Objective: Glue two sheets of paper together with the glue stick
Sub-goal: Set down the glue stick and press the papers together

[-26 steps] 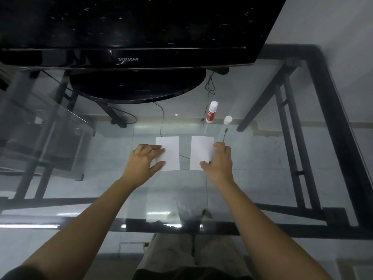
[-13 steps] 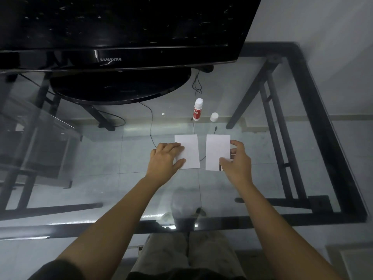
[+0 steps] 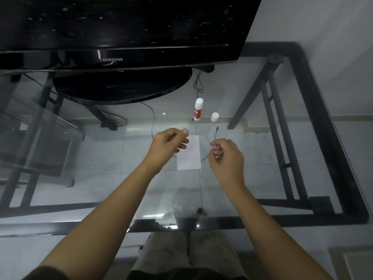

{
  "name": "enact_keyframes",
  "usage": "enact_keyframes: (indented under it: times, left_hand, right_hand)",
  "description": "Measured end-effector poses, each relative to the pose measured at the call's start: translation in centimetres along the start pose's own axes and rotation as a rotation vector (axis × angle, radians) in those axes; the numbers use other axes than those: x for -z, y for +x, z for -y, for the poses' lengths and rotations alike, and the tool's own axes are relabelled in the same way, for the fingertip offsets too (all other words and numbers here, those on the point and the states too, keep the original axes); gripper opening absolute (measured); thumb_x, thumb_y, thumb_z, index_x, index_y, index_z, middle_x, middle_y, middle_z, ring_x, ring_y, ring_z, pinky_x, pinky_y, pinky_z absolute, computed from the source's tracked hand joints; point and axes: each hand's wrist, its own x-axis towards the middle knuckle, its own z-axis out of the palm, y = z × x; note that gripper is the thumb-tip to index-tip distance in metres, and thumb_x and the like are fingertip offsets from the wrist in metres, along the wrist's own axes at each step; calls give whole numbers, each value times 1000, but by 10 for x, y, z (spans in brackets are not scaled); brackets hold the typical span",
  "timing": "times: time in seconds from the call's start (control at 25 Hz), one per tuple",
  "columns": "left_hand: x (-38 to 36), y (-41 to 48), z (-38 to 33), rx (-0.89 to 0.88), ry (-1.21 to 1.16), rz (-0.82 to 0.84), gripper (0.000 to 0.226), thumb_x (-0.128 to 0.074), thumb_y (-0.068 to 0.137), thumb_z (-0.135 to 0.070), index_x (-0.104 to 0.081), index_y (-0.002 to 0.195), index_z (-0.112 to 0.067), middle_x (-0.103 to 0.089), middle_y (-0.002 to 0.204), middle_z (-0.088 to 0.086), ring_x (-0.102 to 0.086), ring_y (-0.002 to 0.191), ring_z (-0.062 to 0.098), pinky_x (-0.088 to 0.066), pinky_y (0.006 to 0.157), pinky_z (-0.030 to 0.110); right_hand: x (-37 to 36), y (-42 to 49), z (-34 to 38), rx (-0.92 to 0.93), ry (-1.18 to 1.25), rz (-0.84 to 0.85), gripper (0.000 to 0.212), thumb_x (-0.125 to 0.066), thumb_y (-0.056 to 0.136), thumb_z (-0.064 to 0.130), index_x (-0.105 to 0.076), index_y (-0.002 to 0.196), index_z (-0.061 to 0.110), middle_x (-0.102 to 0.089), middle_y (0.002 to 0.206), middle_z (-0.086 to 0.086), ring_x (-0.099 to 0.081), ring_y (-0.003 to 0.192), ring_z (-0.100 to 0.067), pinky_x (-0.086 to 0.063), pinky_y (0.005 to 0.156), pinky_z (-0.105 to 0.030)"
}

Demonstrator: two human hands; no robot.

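One white paper rectangle point(image 3: 190, 156) lies flat on the glass table point(image 3: 262, 178); a second sheet does not show apart from it. My left hand point(image 3: 168, 143) hovers over the paper's upper left corner with fingers curled and thumb against the forefinger. To the right of the paper is my right hand point(image 3: 227, 158), loosely curled, with nothing visible in it. The glue stick point(image 3: 198, 111), red-labelled with a white top, stands upright beyond the paper. Its white cap point(image 3: 214, 116) stands just right of it.
A black television point(image 3: 121, 27) on an oval base point(image 3: 121, 85) fills the far side of the table. A thin black cable point(image 3: 216, 134) shows through the glass near my right hand. The table's black frame point(image 3: 333, 138) runs along the right and near edges.
The two sheets lay side by side under my hands; now only one white rectangle shows. Both hands have lifted off the paper and curled.
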Motion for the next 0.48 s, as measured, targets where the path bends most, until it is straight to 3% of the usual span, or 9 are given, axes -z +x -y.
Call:
enact_keyframes:
  times: [0.08,0.16,0.28,0.36,0.44,0.48]
  left_hand:
    - [-5,-1,-7,36,-10,49,38,-63,75,-55,-67,86,-19,-72,86,-2,-69,77,10,-53,70,26]
    - [-12,-1,-7,71,-32,10,28,-69,76,-40,-66,83,-13,-71,82,4,-69,75,14,-54,71,28]
    - [-10,4,-4,130,-92,-102,10,-67,82,-15,-63,77,-7,-65,71,7,-64,68,18,-51,70,30]
    - [-3,8,-1,148,-70,-106,10,-64,84,-12,-62,75,-7,-63,69,6,-62,64,15,-51,69,28]
    - [4,9,1,161,-70,-39,11,-64,83,-11,-62,73,-8,-63,65,2,-60,58,9,-50,65,22]
    - [7,9,3,173,-71,3,12,-64,83,-11,-62,71,-8,-62,62,-1,-59,55,6,-50,62,19]
  right_hand:
    - [-8,-1,8,68,-45,23,17,-65,80,5,-60,95,13,-60,89,0,-53,69,-7,-52,65,-17]
    - [-16,-5,11,116,-62,75,18,-65,81,8,-60,96,14,-61,91,-2,-54,73,-9,-56,68,-27]
    - [-20,-14,10,102,4,201,33,-65,78,41,-58,102,18,-55,93,7,-49,79,-2,-49,71,-16]
    - [-20,-11,7,-2,96,115,37,-57,79,52,-55,103,24,-51,96,11,-50,80,-2,-41,68,-9]
    - [-18,5,3,-235,167,58,30,-53,85,46,-52,107,26,-49,99,12,-51,80,-2,-38,64,-9]
    - [-18,13,1,-361,203,110,26,-53,87,43,-51,108,27,-49,99,12,-51,78,-1,-37,61,-9]
